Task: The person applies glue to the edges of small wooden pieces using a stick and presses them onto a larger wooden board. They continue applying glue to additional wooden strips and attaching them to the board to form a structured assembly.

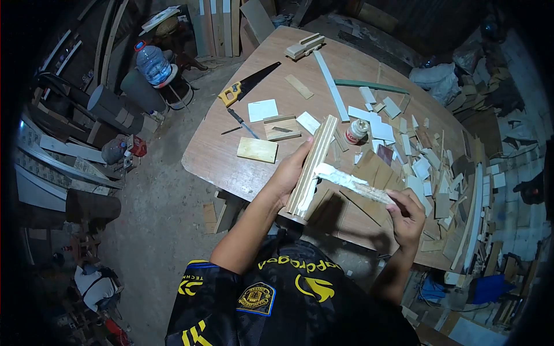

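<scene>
My left hand (290, 173) is wrapped round a long plywood piece (315, 160), held on edge above the near side of the table. A white smear runs along the lower part of that edge. My right hand (408, 219) pinches the end of a thin wooden stick (375, 193). White paste, looking like glue, coats the stick's far half, and its tip touches or nearly touches the plywood edge. Just beyond the stick stands a small jar (354, 132) with a reddish label and a whitish top.
On the wooden table (208, 144) lie a handsaw (248, 83) with a yellow handle, a chisel-like tool (238, 118) and a pale wood block (257, 150). Many offcuts (424, 167) cover the right side. A water bottle (153, 63) stands on a stool at left.
</scene>
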